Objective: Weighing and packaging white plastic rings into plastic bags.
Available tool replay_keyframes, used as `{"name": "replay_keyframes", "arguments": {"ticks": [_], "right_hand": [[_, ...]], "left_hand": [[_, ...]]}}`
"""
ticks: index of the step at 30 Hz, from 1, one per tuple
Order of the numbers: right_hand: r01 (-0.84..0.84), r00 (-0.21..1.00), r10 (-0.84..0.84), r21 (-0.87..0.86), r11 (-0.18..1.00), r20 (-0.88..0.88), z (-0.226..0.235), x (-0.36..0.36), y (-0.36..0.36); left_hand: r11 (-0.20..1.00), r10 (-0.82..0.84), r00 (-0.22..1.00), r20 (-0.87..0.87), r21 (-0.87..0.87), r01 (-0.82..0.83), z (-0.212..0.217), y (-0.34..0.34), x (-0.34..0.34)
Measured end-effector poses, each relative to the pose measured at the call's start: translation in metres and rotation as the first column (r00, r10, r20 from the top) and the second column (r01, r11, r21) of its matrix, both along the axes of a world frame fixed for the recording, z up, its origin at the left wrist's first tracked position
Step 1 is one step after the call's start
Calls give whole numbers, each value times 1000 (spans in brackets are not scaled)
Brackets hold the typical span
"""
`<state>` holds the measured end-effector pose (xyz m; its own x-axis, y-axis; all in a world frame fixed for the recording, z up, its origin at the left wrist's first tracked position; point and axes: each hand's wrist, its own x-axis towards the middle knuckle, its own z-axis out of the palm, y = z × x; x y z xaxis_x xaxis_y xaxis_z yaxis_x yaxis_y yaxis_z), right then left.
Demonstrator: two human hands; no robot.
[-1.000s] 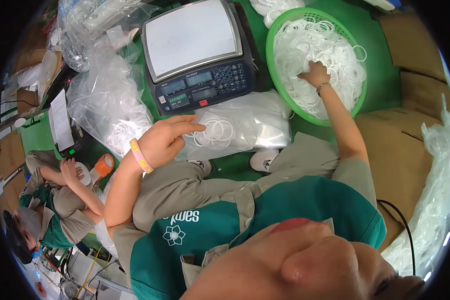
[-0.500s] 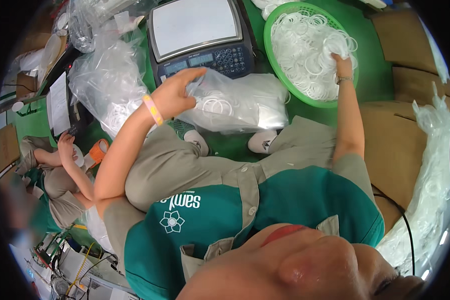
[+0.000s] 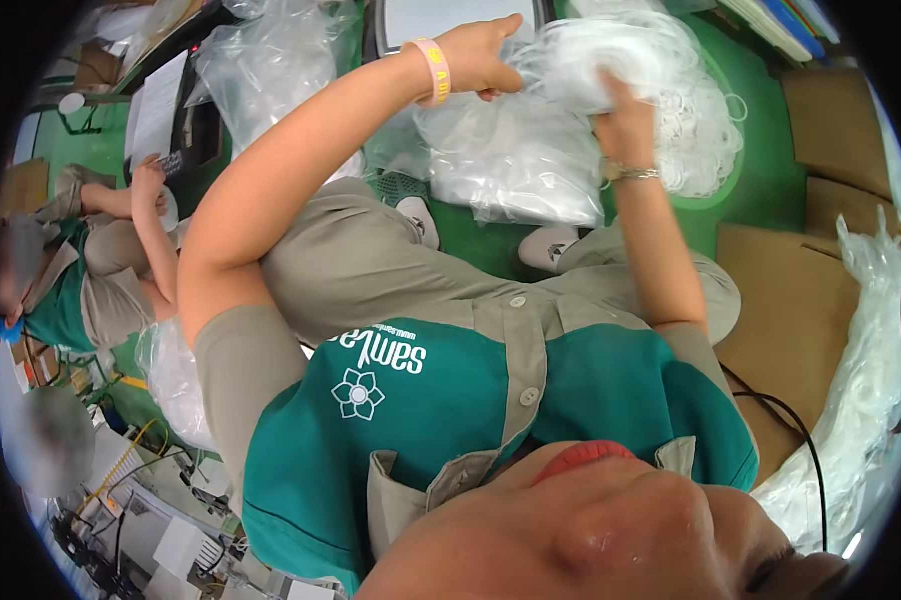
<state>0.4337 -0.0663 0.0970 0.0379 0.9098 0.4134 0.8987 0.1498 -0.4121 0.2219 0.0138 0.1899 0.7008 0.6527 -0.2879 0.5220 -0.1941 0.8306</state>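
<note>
My right hand (image 3: 628,120) is closed on a bunch of thin white rings (image 3: 581,62), smeared by motion, above the mouth of a clear plastic bag (image 3: 516,160). The bag lies in front of my feet and looks partly filled with pale contents. At its upper edge is my left hand (image 3: 476,62), index finger and thumb spread apart, the other fingers curled against the film; it holds the bag's mouth apart. More white rings (image 3: 696,150) fill a green basket (image 3: 713,202) at the right, partly hidden behind my right hand and the bunch.
A scale (image 3: 461,14) stands beyond my left hand. Another clear bag (image 3: 276,80) lies left of it. Cardboard boxes (image 3: 776,290) and crumpled plastic film (image 3: 851,350) line the right side. A co-worker (image 3: 121,270) sits at the left.
My right hand has come left from the basket to the bag with a bunch of rings. My left hand and the bag's mouth have moved up and to the right in view.
</note>
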Motion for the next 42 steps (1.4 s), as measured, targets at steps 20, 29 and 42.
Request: {"name": "replay_keyframes", "arguments": {"ticks": [20,29,42], "right_hand": [[-349,878,441,-382,856,186,218,-56,128],[-306,926,323,-112,945,198,44,39,246],[-691,504,585,109,715,-635,121,-53,211]], "left_hand": [[886,174,644,745,166,-432,133,65,-81],[711,375,852,366,476,-517,58,134,-25],[767,439,758,483,237,-596,28,145,-83]]}}
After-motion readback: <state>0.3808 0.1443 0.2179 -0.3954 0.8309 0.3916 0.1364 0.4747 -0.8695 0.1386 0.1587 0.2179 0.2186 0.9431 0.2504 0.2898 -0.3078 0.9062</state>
